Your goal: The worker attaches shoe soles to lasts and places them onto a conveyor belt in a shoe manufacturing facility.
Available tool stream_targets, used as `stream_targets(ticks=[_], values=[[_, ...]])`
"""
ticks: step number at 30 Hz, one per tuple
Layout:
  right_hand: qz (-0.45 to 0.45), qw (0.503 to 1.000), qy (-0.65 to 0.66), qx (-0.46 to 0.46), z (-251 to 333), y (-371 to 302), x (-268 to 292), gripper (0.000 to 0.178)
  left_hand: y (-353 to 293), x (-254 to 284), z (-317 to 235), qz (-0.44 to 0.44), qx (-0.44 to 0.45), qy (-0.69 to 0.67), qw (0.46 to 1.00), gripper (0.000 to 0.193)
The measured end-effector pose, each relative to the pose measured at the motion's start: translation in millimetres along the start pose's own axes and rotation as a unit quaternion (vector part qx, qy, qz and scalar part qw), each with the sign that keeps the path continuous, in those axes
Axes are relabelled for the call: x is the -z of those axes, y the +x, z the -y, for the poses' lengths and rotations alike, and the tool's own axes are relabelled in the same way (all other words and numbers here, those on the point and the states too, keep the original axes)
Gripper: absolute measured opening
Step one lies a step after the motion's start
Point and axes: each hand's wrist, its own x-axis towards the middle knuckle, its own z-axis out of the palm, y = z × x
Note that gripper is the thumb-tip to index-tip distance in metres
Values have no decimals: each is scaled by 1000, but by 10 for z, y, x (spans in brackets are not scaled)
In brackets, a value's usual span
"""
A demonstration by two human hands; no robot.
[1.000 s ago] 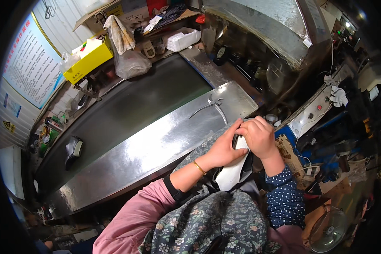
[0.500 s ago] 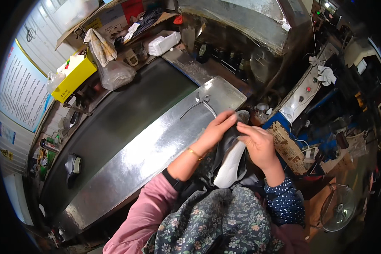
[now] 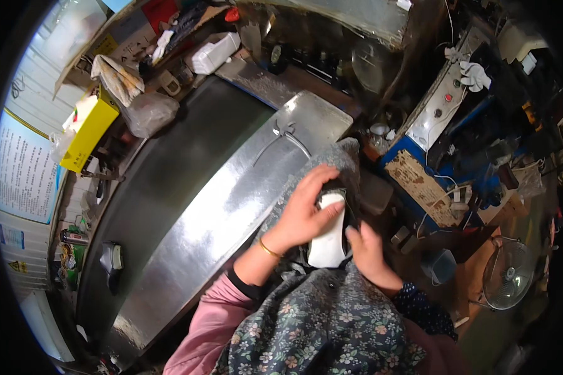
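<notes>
- Black shoe-shaped piece point(image 3: 111, 265) with a pale face, lying well left of both hands on the dark belt point(image 3: 169, 144); neither hand is on it. Too dark for me to judge its finish.
- Steel pincers point(image 3: 284, 129) lie on the metal tabletop point(image 3: 206, 219), beyond the left hand, unheld.
- Left hand point(image 3: 303, 215): I read it as partly closed on the far end of the white-faced piece point(image 3: 326, 244), thumb across the face, fingers over the far edge.
- That piece sits between the hands, above the apron point(image 3: 319, 319). Done, I'd judge: dark material is around the white form. Left: the white face is bare, nothing fixed over it. How much edge work remains, I can't tell.
- Hidden from me: its underside, and the far end under the left fingers.
- Right hand point(image 3: 369, 253): just beside the piece, blurred, fingers loosely bent. Can't tell if it's gripping or touching anything.
</notes>
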Motion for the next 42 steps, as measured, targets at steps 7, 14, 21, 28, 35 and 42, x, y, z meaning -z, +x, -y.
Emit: stream_targets(ticks=[7,14,21,28,35,42], values=[[147,944,247,-163,-183,489,363,19,236,23,112,-33,170,-257,951,42],[152,624,659,-390,-319,435,88,69,9,-47,147,-60,168,-314,933,41],[115,990,-33,-70,-120,305,-169,36,61,-66,306,-30,189,-240,952,43],[-41,917,-380,118,221,509,-252,39,241,-216,367,-63,201,-173,962,41],[172,971,141,-92,-245,155,67,51,263,-210,289,-49,197,-189,961,42],[186,957,176,-136,27,100,26,66,319,63,116,-48,252,-430,866,47]])
